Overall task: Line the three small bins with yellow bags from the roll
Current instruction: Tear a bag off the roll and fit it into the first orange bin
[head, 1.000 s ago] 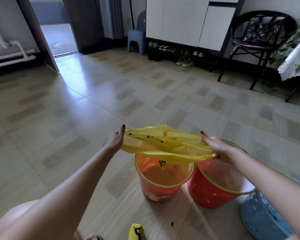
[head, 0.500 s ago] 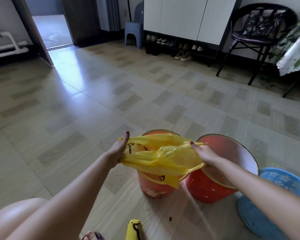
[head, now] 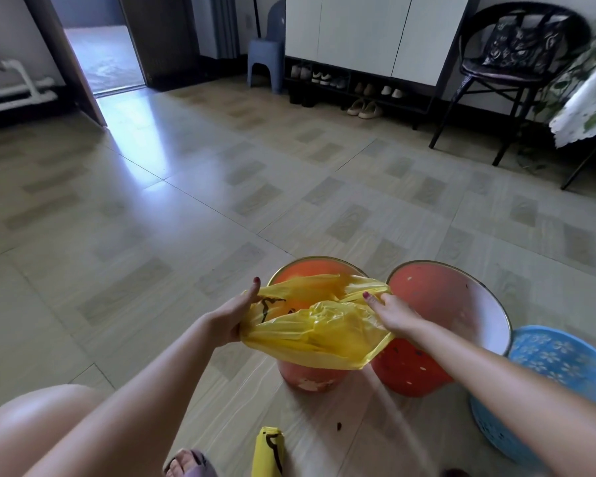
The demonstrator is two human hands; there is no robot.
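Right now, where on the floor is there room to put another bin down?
Left of the orange bin, the floor is bare out to the doorway. It is crowded right of it, where the red bin and blue basket huddle, and the yellow roll lies nearer.

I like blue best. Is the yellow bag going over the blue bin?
No, both hands stretch the yellow bag over an orange bin; the blue bin sits apart.

text: none legible | yellow bag (head: 319,330): black marks, unreadable
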